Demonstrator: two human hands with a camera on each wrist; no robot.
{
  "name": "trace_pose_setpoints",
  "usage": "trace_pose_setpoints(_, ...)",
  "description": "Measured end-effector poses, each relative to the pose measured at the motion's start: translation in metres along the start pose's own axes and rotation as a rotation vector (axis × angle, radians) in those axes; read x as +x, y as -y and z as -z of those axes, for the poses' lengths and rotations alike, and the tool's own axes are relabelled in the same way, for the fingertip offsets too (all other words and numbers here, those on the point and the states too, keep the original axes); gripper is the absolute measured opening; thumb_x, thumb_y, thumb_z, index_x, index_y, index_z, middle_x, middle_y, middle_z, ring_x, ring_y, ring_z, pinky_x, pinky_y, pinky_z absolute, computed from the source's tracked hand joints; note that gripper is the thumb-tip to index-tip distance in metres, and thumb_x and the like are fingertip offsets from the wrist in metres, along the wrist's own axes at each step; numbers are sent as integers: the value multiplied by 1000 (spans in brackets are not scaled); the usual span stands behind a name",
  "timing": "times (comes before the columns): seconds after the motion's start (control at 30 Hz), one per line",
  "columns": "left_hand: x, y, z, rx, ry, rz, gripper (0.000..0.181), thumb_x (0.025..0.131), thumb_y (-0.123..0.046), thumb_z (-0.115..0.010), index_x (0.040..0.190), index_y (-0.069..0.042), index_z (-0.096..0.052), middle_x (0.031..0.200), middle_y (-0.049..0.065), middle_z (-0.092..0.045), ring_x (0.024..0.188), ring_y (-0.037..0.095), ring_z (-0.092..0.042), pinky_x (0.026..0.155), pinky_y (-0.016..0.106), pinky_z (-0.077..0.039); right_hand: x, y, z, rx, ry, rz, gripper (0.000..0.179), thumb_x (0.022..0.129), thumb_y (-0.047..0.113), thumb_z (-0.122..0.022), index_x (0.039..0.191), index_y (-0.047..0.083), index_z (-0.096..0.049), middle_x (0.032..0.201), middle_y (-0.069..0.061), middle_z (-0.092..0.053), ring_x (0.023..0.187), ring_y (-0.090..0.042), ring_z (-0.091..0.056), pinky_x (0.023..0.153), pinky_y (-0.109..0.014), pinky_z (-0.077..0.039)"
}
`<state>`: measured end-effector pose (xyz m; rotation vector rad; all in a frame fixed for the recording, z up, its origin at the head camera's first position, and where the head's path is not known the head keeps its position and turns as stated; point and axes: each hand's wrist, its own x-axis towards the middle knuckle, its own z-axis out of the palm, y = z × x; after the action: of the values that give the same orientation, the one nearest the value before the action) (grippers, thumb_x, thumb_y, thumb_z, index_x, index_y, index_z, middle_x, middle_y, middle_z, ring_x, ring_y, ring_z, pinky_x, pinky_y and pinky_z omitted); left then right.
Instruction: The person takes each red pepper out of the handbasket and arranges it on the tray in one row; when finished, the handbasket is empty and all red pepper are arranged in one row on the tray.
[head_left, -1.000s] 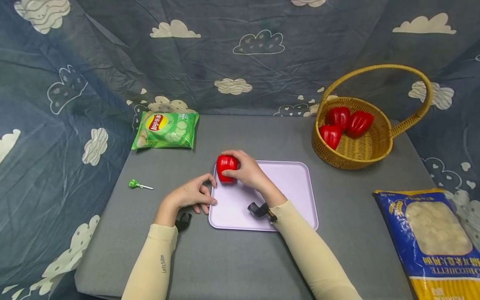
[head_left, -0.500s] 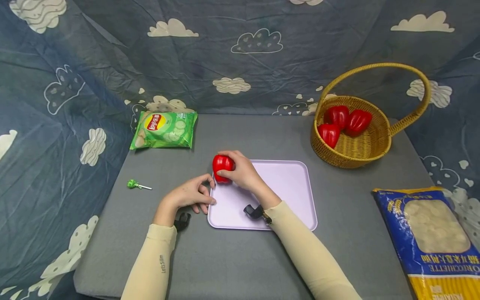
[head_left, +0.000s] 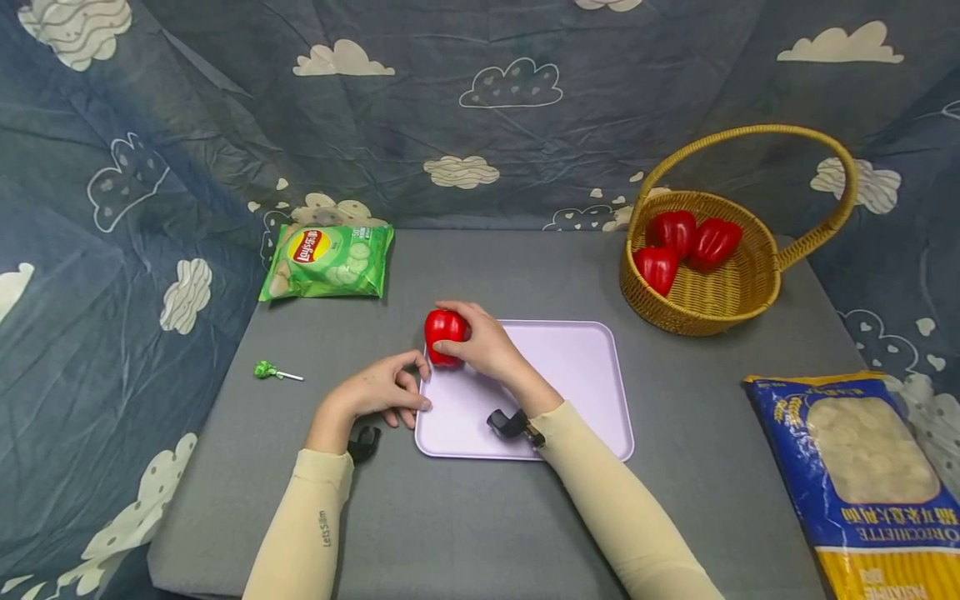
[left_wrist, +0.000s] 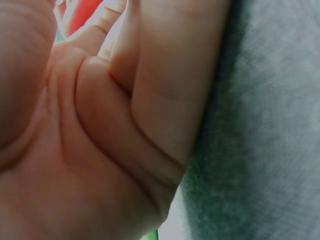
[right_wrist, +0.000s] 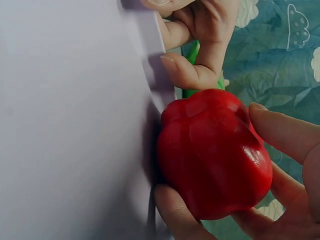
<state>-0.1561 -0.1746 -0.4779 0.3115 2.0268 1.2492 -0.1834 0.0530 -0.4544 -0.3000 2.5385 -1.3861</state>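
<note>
My right hand [head_left: 487,342] grips a red bell pepper [head_left: 444,337], with thumb and fingers on its sides. The pepper is at the far left corner of the lilac tray [head_left: 555,392]. In the right wrist view the pepper [right_wrist: 212,155] sits against the tray's rim, thumb low on one side and fingers on the other. At the tray's left edge my left hand [head_left: 378,390] holds the rim, its thumb over it and bent fingers against the outside. The left wrist view shows mostly the left palm [left_wrist: 90,150], with a bit of red beyond.
A wicker basket [head_left: 712,308] with a tall handle stands at the back right, with 3 red bell peppers [head_left: 671,233] inside. A green chip bag [head_left: 326,262] lies at the back left, a green lollipop [head_left: 266,369] nearer. The blue-yellow pasta bag [head_left: 862,467] lies at the right edge.
The right hand has shifted the bell pepper slightly left toward the tray's edge, then stayed nearly still over the last half second. The left hand has kept its place on the rim.
</note>
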Motion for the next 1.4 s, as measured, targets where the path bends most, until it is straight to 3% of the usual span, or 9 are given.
trace_pose_setpoints(0.4,1,-1,-1,10,-1,5,41,91,-14,-82,118,-7,-51,74,6,-73,62,18,-76,50,29,-54,-3,1,9,17,34,-23,71,92,24,-82,156,29,-52,163,-10,-49,144,-38,-55,118,-57,-46)
trace_pose_setpoints(0.67,1,-4,0,22,-4,5,41,92,-14,-82,119,-7,-51,75,7,-74,62,17,-76,50,29,-54,-8,8,30,58,54,18,71,94,26,-78,158,27,-49,162,-14,-49,147,-41,-49,117,-63,-44)
trace_pose_setpoints(1.03,-2,0,-3,26,-15,16,39,93,-17,-81,119,-10,-53,78,6,-74,63,19,-76,50,29,-55,-38,27,92,146,-11,123,67,97,25,-77,158,21,-49,163,-8,-49,151,-39,-44,113,-65,-46)
trace_pose_setpoints(1.2,-2,-1,-3,20,-13,10,39,92,-15,-81,119,-10,-53,78,5,-74,62,18,-76,49,28,-54,-50,21,130,193,-119,120,65,98,24,-77,157,25,-50,163,-7,-49,152,-34,-44,116,-63,-46)
trace_pose_setpoints(1.4,-1,-1,-3,6,-10,1,38,92,-14,-80,118,-10,-52,77,5,-73,62,18,-76,49,29,-54,-65,8,173,300,-263,58,65,99,24,-75,157,28,-49,163,-6,-50,150,-31,-45,121,-63,-40)
